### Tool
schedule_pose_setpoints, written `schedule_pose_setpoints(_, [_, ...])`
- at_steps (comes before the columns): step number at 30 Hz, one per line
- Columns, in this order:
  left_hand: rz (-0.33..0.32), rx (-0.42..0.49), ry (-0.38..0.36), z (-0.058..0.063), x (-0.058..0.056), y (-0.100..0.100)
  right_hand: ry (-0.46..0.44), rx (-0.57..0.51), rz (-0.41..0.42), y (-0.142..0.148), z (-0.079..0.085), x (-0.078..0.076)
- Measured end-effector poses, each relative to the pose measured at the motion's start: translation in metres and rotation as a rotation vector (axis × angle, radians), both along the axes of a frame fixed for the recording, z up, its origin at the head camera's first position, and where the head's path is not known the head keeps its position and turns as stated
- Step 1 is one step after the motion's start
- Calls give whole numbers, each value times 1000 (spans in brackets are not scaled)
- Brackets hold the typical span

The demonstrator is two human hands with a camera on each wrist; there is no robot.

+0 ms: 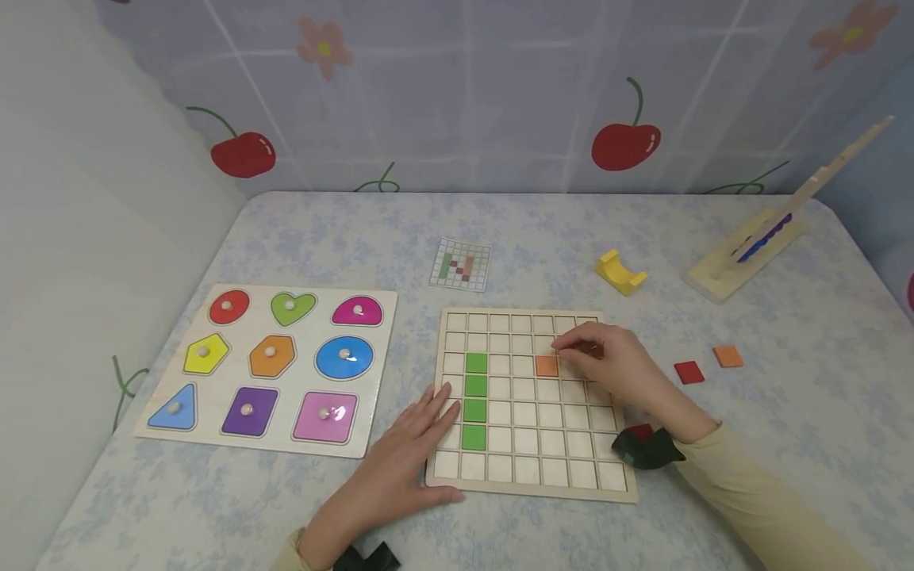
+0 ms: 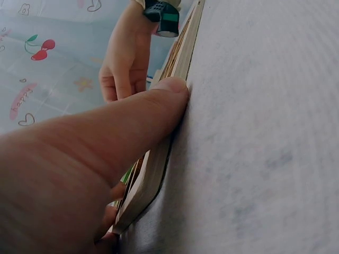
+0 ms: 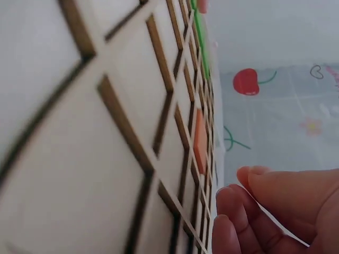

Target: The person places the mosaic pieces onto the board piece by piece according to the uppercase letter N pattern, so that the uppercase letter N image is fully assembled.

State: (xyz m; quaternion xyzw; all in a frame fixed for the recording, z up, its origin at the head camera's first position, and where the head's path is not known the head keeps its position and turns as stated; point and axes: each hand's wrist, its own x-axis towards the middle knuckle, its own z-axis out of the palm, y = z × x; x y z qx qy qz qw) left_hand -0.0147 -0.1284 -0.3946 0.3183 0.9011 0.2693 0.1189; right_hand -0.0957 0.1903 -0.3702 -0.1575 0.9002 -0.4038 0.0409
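Note:
A wooden grid board (image 1: pixel 524 493) lies on the table, with several green tiles (image 1: pixel 475 386) in one column and an orange tile (image 1: pixel 547 365) in a square right of its middle. My left hand (image 1: pixel 403 452) rests at the board's near left corner, its fingers spread over the left edge. The thumb (image 2: pixel 143 111) presses against the near edge in the left wrist view. Just right of the orange tile (image 3: pixel 199 140) hovers my right hand (image 1: pixel 617 361), thumb and fingertips close together. Nothing shows between them in the right wrist view.
On the right lie a red tile (image 1: pixel 689 372), an orange tile (image 1: pixel 728 356) and another red tile (image 1: pixel 640 432) partly hidden by the wrist camera. A pattern card (image 1: pixel 460 264), yellow arch (image 1: pixel 620 273) and wooden stand (image 1: pixel 743 258) are farther back. A knobbed shape puzzle (image 1: pixel 267 381) lies left.

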Motion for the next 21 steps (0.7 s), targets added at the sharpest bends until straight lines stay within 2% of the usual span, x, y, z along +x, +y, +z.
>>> schedule_pose_setpoints(5, [-1,-1,3,0,0,0,-26,15,-93,31,10,0])
schedule_pose_setpoints(8, [1,0,11,1,-1,1,-24,44,-148,52,12,0])
schedule_pose_setpoints(11, [3,-2,18,1,-3,1,-62,64,-176,67,10,2])
schedule_pose_setpoints(16, [17,-26,-17,1,-1,0,-135,118,-124,78,0,9])
schedule_pose_setpoints(21, [26,-43,-44,1,1,0,-35,166,-57,77,-8,15])
